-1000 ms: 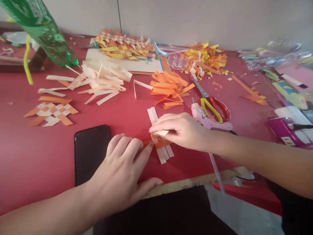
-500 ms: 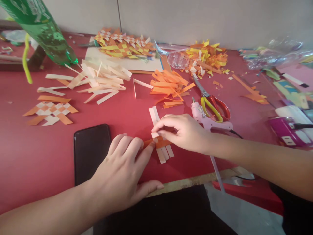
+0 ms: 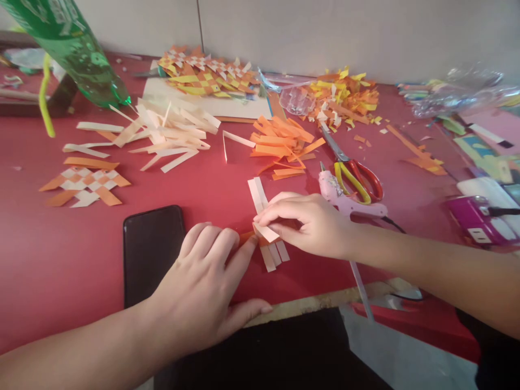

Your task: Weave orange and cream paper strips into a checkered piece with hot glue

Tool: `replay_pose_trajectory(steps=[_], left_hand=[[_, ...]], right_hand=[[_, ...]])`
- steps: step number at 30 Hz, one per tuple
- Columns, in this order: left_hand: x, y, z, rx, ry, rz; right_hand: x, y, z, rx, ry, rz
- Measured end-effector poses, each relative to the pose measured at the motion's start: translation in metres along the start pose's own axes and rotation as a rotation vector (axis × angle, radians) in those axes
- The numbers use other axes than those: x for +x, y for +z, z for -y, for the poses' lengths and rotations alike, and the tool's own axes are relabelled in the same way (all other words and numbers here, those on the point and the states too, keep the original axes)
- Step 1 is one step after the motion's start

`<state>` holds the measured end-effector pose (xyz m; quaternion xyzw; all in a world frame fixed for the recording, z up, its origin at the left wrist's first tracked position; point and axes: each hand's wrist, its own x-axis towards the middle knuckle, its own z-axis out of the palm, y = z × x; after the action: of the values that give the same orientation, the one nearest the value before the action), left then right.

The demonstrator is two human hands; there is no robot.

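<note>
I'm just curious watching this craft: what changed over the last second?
The right hand drew slightly nearer the body, keeping its pinch on a cream paper strip over the half-woven orange-and-cream paper mat. The left hand stayed pressing the mat's orange end; the black phone and red-and-yellow scissors did not move.

Soft, even, moderately bright light, source unclear, no hard shadows, faint shade under left hand (image 3: 203,281), red table (image 3: 60,260) slightly hazy, plastic bag (image 3: 459,92) glaring far right, green bottle (image 3: 77,59) blurred, edges stretched
</note>
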<state>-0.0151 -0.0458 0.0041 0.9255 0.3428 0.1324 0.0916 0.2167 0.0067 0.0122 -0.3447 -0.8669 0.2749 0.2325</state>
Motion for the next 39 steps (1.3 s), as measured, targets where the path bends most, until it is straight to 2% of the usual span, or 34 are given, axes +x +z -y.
replay_pose_trajectory(steps=[7,18,39], left_hand=[[-0.0007,0.0013,0.0001,-0.018,-0.007,-0.004],[0.0002,0.0014,-0.0003,-0.013,-0.008,-0.031],[-0.0008,-0.0002,0.0002,0.064,0.014,-0.072]], right_hand=[[-0.0027,0.0014,-0.0061,0.009,-0.088,0.006],[-0.0012,-0.0006,-0.0049,-0.098,-0.196,0.014],[-0.0008,-0.0023,-0.0048,-0.171,-0.225,0.072]])
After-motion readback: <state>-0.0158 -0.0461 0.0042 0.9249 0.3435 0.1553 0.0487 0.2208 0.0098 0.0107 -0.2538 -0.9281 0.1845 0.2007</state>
